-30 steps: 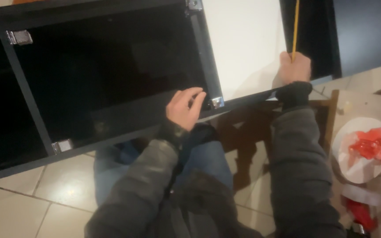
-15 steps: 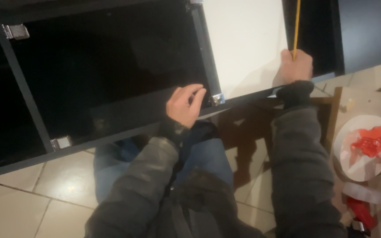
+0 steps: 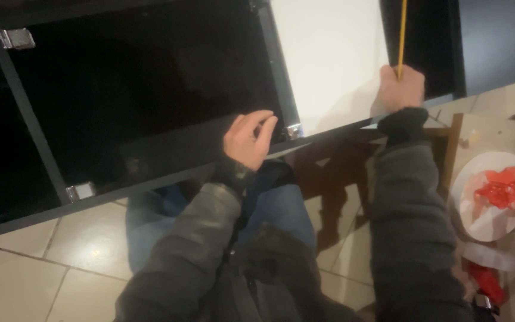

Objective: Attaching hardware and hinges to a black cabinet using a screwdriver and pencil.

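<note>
Overhead, a person sits on a pale tiled floor (image 3: 43,262) with a large black flat-pack cabinet frame (image 3: 150,143) lying in front of their knees. Their right hand (image 3: 402,88) is closed in a fist around a thin yellow pencil-like rod (image 3: 402,33), held at the frame's near edge. The rod's long axis runs almost straight away from the person, its far end leaving the top of the view. Just left of it, a white rectangular panel (image 3: 329,59) fills one bay of the frame. The left hand (image 3: 247,140) rests on the frame's near rail, fingers curled loosely beside a small silver metal bracket (image 3: 294,130); whether it grips anything cannot be told. Two similar brackets sit farther left. To the right, a white round plate (image 3: 478,191) holds crumpled red plastic (image 3: 511,189), near a brown wooden board (image 3: 451,143).
</note>
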